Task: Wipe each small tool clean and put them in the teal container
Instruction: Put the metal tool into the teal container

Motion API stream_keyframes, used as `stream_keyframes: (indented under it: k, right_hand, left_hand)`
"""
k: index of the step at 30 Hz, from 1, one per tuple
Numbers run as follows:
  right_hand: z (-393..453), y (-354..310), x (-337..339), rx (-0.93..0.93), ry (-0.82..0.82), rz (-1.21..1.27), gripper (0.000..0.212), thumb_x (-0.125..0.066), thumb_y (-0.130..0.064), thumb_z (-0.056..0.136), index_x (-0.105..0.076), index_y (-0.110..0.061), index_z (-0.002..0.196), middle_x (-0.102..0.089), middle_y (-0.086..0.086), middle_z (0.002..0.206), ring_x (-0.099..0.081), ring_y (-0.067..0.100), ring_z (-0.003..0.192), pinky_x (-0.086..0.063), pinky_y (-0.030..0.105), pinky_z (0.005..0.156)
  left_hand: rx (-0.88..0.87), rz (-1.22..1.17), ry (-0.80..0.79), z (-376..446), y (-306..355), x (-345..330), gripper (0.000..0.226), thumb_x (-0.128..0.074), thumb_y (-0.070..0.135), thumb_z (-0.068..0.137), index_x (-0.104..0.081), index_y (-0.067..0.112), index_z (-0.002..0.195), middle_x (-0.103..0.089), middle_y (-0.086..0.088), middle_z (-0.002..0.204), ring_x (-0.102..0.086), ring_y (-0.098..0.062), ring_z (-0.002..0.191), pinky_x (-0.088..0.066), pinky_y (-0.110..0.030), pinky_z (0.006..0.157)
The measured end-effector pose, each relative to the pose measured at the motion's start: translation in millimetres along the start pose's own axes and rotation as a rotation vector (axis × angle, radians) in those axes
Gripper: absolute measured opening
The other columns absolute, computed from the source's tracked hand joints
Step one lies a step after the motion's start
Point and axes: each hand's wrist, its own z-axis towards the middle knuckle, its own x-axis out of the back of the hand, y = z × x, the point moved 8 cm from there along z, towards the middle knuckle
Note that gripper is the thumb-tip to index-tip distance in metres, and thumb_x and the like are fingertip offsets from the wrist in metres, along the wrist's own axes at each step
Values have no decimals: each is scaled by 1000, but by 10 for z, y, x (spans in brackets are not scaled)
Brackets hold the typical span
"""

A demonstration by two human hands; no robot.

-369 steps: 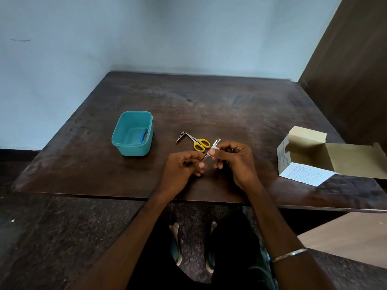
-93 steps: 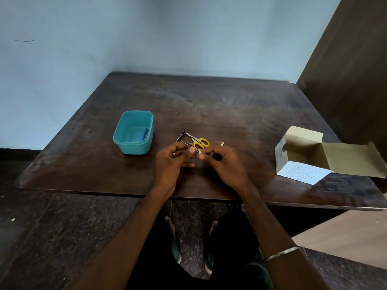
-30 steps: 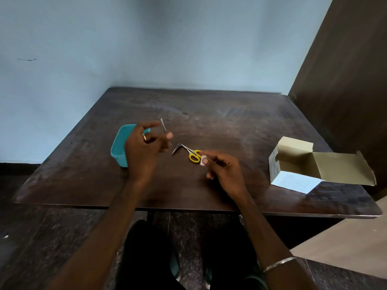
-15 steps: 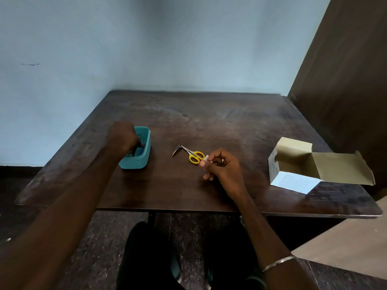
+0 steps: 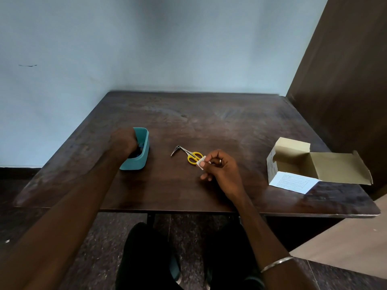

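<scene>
The teal container stands on the left of the dark wooden table. My left hand reaches down into it, and its fingers are hidden inside, so what they hold cannot be seen. Something blue shows faintly in the container beside the hand. Small yellow-handled scissors lie on the table in the middle, blades pointing left. Just right of them my right hand pinches a small white wipe pad between thumb and forefinger, close to the scissors' handles.
An open cardboard box with its flap folded out lies at the right of the table, near the front edge. A brown panel rises along the right side. My legs show under the table's front edge.
My left hand carried a thin metal tool from the middle of the table to the teal container and now sits inside it. My right hand stayed beside the scissors with the white pad.
</scene>
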Motion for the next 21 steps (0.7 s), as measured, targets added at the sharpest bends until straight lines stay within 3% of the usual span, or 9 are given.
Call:
stream_keyframes:
  k: [6,11,13,15,19,21]
  right_hand:
    - [8,19,17,-2,8,20,14,-72,1,85,-58,-1,87,-74,17,96,-66,29,55,-41,28,47]
    - [30,34,25,-3,15,61,21,-71,2,86,-54,-7,93,-74,18,95,-65,26,50,-42,29,46]
    - [36,38,33,-13,24,69,26,-71,2,86,-53,-10,100,-74,18,95,-64,25,49,-43,29,45]
    - [39,36,41,-14,29,74,24,-71,1,87,-56,-10,102,-75,17,95,-64,24,49,-43,29,46]
    - [32,33,46,9,22,45,11,-70,-1,88,-60,-7,89,-75,13,86,-65,25,50,-43,28,46]
    - [38,32,48,25,24,23,9,-69,-2,89,-60,-4,88,-75,11,84,-64,24,50,-44,29,46]
  left_hand:
    - [-29,39,27,-8,43,110,23,-74,6,78,-72,-3,99,-71,-22,98,-68,-37,89,-53,-36,73]
    - [-186,48,441,-277,394,576,15,-65,15,86,-74,5,93,-72,-21,93,-68,-41,88,-53,-40,74]
    - [-309,-6,532,-459,649,647,17,-61,21,89,-72,9,91,-71,-17,92,-67,-39,88,-50,-40,72]
    - [-399,11,505,-580,912,536,21,-58,26,92,-72,10,93,-71,-15,94,-67,-37,88,-49,-40,72]
    - [-401,157,167,-585,1197,-81,29,-55,29,97,-70,5,102,-71,-19,103,-65,-36,97,-44,-36,72]
    - [-382,149,97,-557,1175,-296,31,-57,30,96,-69,2,102,-69,-20,105,-64,-37,98,-45,-37,75]
